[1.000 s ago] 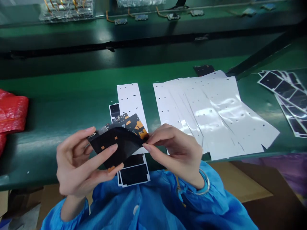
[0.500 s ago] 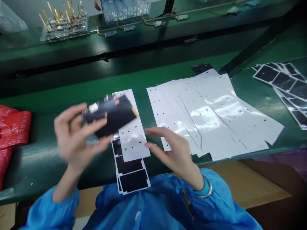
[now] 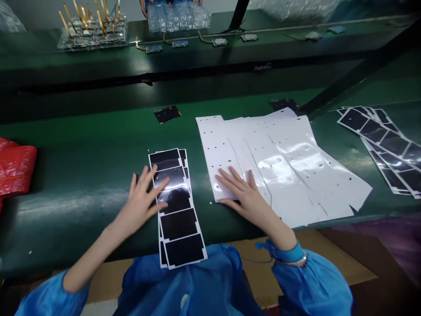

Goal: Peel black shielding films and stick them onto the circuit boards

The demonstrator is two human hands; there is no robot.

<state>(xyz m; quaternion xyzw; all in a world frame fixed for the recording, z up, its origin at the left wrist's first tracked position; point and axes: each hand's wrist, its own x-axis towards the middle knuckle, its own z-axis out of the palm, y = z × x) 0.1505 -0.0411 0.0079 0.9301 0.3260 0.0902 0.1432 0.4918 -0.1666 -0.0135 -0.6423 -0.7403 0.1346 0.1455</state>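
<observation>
With fingers spread, my left hand (image 3: 143, 199) is over the left edge of a small stack of black sticker sheets with white borders (image 3: 180, 224). My right hand (image 3: 245, 193) lies with fingers apart on the near left part of several overlapping white sheets (image 3: 289, 162) dotted with small dark holes. Neither hand grips anything. A black board with components along one edge and orange tabs (image 3: 167, 114) lies flat on the green bench, beyond the sticker sheets.
More black sticker sheets (image 3: 384, 140) fan out at the right. Another dark board (image 3: 283, 104) lies behind the white sheets near a slanted black post (image 3: 355, 72). Red bubble wrap (image 3: 16, 166) sits at the left. A raised green shelf (image 3: 197, 57) at the back carries small boards.
The black board has left my left hand and now lies farther back on the bench. The narrow white sheet has gone from the sticker stack, and my right hand is on the white sheets.
</observation>
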